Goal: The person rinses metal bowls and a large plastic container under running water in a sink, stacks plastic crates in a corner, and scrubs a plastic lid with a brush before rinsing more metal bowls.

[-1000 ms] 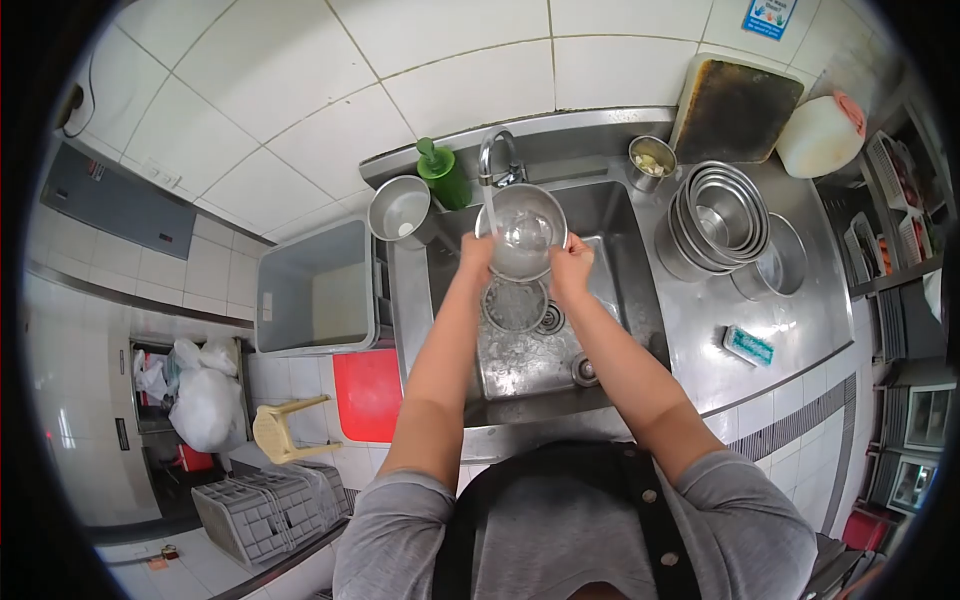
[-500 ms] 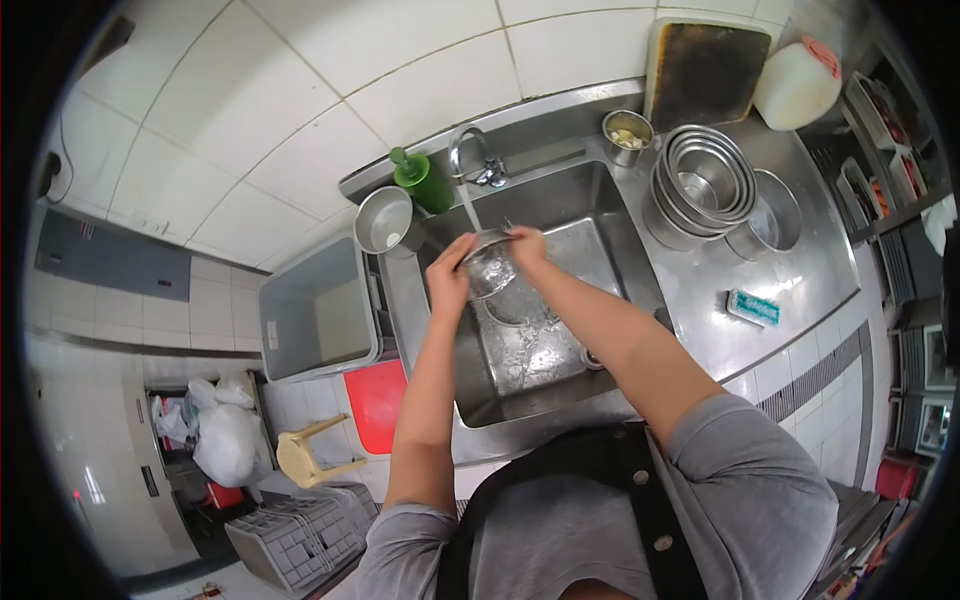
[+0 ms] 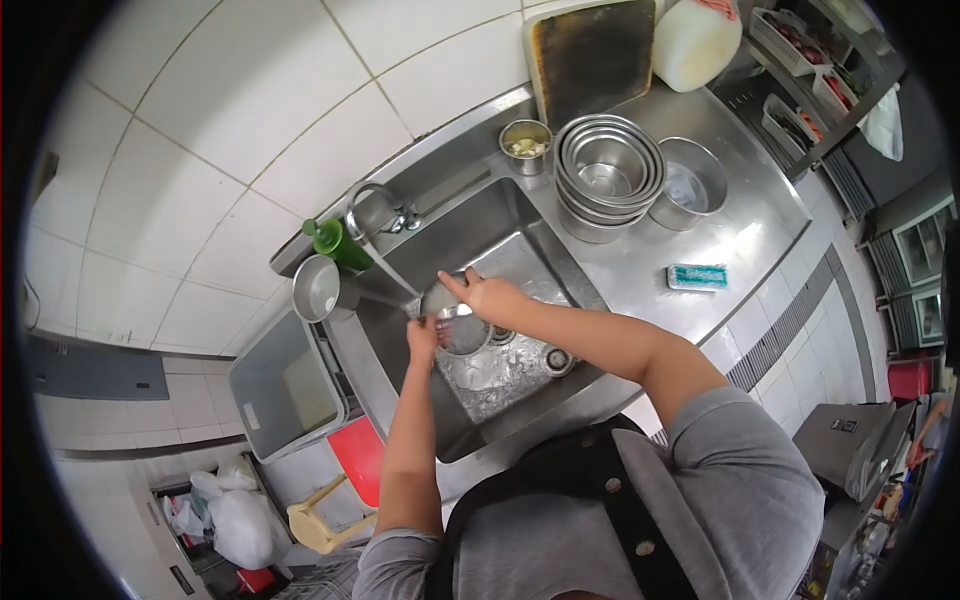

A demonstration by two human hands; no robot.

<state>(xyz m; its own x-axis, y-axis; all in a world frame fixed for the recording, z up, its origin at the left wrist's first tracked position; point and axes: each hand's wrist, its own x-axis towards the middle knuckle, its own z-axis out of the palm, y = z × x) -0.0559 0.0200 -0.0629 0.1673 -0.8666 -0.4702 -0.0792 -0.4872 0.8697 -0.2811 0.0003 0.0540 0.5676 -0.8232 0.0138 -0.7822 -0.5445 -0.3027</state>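
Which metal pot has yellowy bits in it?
The small metal pot just left of the nested round pans; no yellowish bits show in the others.

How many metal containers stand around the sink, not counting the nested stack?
3: a round pan left of the sink, beside the green bottle; a small cup near its back-right corner; a wide pan right of the stack. Others may be hidden.

Bright light, glare on the steel counter (image 3: 745, 255), soft shadow on the wall tiles (image 3: 200, 165), fisheye-curved edges, black corners.
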